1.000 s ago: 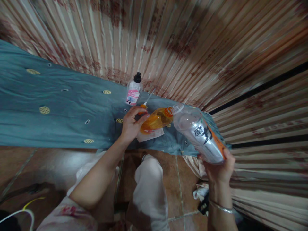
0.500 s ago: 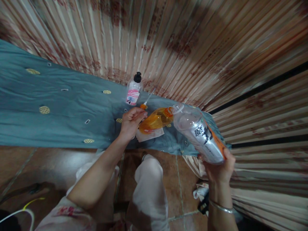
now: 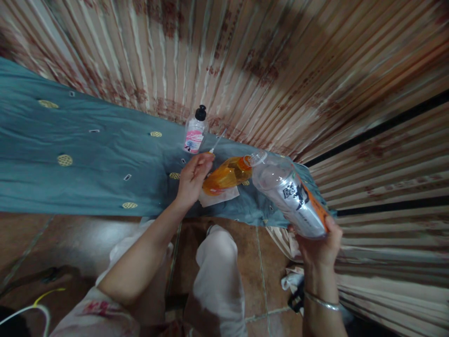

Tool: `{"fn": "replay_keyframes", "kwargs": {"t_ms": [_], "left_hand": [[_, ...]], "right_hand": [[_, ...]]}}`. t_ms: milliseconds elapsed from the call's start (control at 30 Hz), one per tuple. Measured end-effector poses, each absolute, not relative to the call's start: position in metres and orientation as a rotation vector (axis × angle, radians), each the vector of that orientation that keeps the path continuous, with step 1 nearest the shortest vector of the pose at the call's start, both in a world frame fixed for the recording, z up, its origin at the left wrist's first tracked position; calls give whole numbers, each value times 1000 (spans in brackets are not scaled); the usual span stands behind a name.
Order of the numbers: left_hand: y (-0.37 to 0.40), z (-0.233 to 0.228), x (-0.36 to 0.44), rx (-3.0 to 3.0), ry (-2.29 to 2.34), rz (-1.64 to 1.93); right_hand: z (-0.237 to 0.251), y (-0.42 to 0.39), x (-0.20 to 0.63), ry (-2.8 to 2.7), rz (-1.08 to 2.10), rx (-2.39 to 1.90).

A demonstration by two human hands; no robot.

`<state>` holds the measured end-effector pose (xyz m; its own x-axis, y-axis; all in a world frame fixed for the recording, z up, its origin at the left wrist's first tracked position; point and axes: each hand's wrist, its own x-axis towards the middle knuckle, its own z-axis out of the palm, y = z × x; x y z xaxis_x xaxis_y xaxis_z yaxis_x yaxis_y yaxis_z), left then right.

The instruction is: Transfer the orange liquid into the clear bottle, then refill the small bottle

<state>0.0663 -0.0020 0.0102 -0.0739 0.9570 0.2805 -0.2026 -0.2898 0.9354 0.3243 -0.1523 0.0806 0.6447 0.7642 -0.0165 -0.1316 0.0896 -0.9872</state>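
My right hand (image 3: pixel 321 243) wraps around the base of a large clear plastic drink bottle (image 3: pixel 294 196) with a silver and orange label. It is tilted, its mouth meeting the mouth of a smaller orange bottle (image 3: pixel 226 175), which leans right over a white paper (image 3: pixel 220 197). Beside that orange bottle, my left hand (image 3: pixel 194 175) has its fingers closed over an orange cap, mostly hidden by the fingertips. A thin clear tube (image 3: pixel 219 139) with a white collar sticks out past them.
A clear pump bottle (image 3: pixel 195 133) with a black top and pink label stands behind my left hand. The blue-green patterned cloth (image 3: pixel 94 164) meets a pleated curtain (image 3: pixel 210 56). Below are my knees and the tiled floor (image 3: pixel 252 271); a cable (image 3: pixel 40 307) lies lower left.
My left hand has shifted slightly up and away from the orange bottle's side, its fingers now covering the orange cap. The two bottles stay nearly in place, mouths together.
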Motion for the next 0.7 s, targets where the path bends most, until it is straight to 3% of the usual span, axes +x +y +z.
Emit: {"fn": "replay_keyframes", "kwargs": {"t_ms": [233, 700], "left_hand": [[-5, -11, 85, 1721, 999, 1381], [2, -42, 104, 1710, 964, 1375]], "right_hand": [[83, -154, 323, -614, 737, -1338], [82, -152, 325, -544, 727, -1352]]}}
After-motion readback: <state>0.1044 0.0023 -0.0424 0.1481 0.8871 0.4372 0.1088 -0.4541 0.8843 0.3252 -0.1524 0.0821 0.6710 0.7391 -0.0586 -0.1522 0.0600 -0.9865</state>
